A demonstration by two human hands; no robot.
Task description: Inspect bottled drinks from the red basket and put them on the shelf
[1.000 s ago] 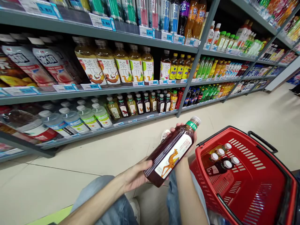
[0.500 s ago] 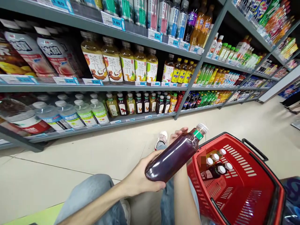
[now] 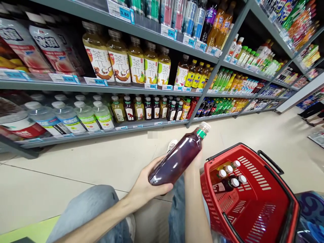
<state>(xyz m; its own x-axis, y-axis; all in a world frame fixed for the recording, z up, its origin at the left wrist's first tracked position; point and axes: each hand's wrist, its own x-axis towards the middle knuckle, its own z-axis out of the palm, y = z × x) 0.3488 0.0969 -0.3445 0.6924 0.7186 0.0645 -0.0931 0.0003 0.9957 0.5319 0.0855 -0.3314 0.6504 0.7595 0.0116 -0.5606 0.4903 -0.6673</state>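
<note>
My left hand [image 3: 144, 184] is closed around the base of a bottle of dark purple juice [image 3: 174, 160], thumb along its underside. The bottle is tilted, with its white cap and green neck band up to the right. Behind the bottle's shoulder is my right hand [image 3: 195, 163], at or against it; its fingers are hidden. To the right stands a red shopping basket [image 3: 255, 195]. Inside it, several white-capped juice bottles [image 3: 229, 175] are grouped at the left side, some dark and some amber.
Drink shelves [image 3: 141, 88] run across the back, with similar juice bottles [image 3: 139, 109] on the bottom level. Clear-drink bottles [image 3: 83, 116] stand left of those. Packaged bottles [image 3: 312, 216] lie right of the basket. Another person's legs [image 3: 314, 109] show at far right.
The bottle has moved slightly left and up in view, still in my left hand. My right fingers, visible beyond the bottle before, are now hidden behind it. The view has shifted a little.
</note>
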